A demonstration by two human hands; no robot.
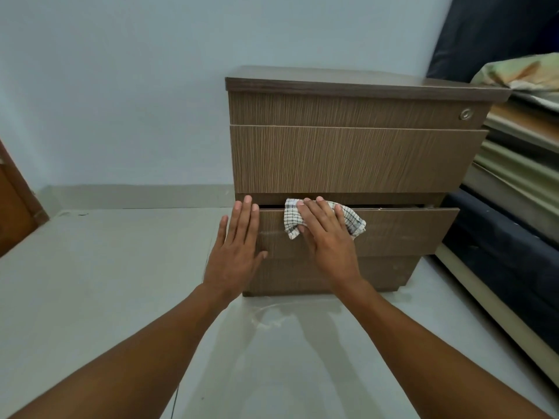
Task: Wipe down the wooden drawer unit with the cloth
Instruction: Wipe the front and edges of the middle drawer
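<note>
The pale floor (106, 282) is free to the left of the wooden drawer unit (348, 158), which stands against the wall (121, 86); on its right side a stack of mattresses (514, 182) is very near. The bottom drawer (408, 231) is pulled out a little, and its inside is too dark to see. The right hand (328, 237) lies flat with spread fingers and presses the checked cloth (352, 220) on this drawer's top edge. The left hand (236, 249) is open, flat at the drawer's left end. A round lock (465, 114) bears no readable writing.
</note>
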